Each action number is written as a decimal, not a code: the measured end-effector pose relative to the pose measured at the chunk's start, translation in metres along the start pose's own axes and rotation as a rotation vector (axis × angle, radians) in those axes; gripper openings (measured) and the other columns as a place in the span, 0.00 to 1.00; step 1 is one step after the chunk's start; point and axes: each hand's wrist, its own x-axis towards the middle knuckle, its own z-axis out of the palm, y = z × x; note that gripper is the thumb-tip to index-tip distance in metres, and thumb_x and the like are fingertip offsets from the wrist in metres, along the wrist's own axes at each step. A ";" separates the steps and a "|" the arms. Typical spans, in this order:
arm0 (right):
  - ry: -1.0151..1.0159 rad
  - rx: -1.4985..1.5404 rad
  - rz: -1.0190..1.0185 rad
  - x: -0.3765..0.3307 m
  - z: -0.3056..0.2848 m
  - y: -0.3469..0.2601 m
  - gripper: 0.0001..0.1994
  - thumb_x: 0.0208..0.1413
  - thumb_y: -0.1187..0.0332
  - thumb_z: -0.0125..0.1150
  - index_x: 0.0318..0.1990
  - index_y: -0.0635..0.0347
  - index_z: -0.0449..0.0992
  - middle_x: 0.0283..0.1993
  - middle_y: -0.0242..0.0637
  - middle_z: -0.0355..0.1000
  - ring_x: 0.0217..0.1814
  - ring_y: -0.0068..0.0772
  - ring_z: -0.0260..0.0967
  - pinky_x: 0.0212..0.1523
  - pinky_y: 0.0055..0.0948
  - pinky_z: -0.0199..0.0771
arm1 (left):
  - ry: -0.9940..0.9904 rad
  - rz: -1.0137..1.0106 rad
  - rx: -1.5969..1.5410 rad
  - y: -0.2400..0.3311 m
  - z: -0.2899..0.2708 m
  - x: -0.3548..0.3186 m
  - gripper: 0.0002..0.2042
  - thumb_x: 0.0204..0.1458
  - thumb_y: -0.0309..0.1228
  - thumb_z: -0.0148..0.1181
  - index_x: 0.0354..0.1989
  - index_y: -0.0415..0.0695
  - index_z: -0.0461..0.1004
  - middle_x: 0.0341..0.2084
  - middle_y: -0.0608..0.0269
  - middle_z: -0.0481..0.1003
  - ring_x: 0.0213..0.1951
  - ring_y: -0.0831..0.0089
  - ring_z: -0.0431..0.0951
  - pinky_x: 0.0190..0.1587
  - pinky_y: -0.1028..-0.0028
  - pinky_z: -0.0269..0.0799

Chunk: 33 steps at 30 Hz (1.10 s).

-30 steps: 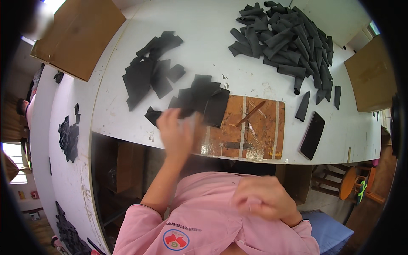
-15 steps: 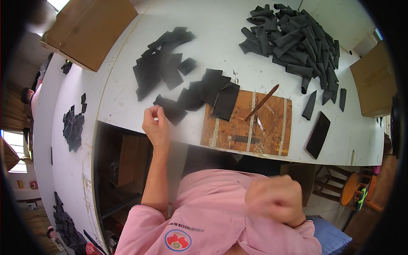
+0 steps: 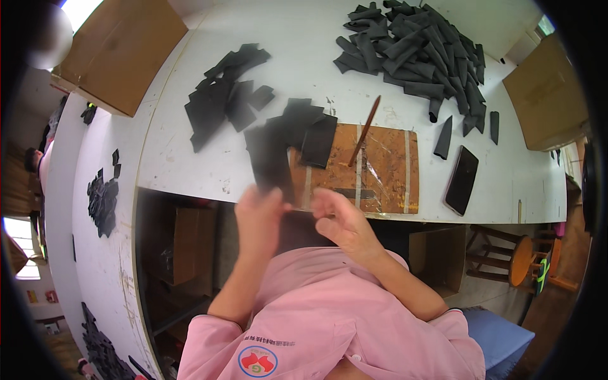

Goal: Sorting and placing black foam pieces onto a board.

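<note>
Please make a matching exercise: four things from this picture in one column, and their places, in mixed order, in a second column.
Things:
1. black piece
2. brown stick
3. black flat slab
4. wooden stool

Places:
A. on the white table, right of the wooden board
B. held up in the left hand
C. on the floor, lower right
D. lying slantwise over the board's upper edge

Pairs: 1-B, 2-D, 3-A, 4-C
</note>
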 end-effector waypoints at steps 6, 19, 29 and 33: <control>0.135 0.062 0.009 0.009 -0.001 -0.014 0.10 0.48 0.72 0.58 0.37 0.65 0.70 0.28 0.32 0.69 0.29 0.17 0.64 0.29 0.18 0.65 | -0.149 -0.176 -0.164 -0.031 0.024 -0.054 0.08 0.46 0.18 0.54 0.35 0.38 0.69 0.31 0.62 0.73 0.30 0.76 0.74 0.31 0.78 0.72; -0.162 -0.464 -0.209 0.003 -0.056 -0.054 0.05 0.45 0.73 0.57 0.28 0.66 0.73 0.23 0.35 0.68 0.24 0.24 0.64 0.26 0.22 0.62 | -0.549 -0.316 0.041 0.034 0.036 -0.006 0.15 0.46 0.32 0.56 0.40 0.35 0.69 0.29 0.64 0.71 0.31 0.80 0.68 0.32 0.80 0.65; -0.374 -0.813 -0.325 0.020 -0.060 -0.061 0.09 0.43 0.68 0.58 0.30 0.64 0.72 0.26 0.36 0.66 0.30 0.36 0.63 0.31 0.30 0.62 | -0.686 -0.119 0.710 0.042 0.043 0.003 0.01 0.45 0.19 0.54 0.27 0.37 0.70 0.17 0.74 0.67 0.19 0.88 0.63 0.20 0.88 0.59; 0.274 -1.066 -0.629 0.012 -0.036 -0.052 0.18 0.36 0.63 0.64 0.35 0.62 0.69 0.35 0.38 0.63 0.39 0.41 0.59 0.35 0.35 0.61 | -0.450 0.119 0.692 0.014 0.041 -0.004 0.02 0.45 0.18 0.52 0.27 0.37 0.68 0.17 0.73 0.66 0.20 0.90 0.63 0.20 0.88 0.58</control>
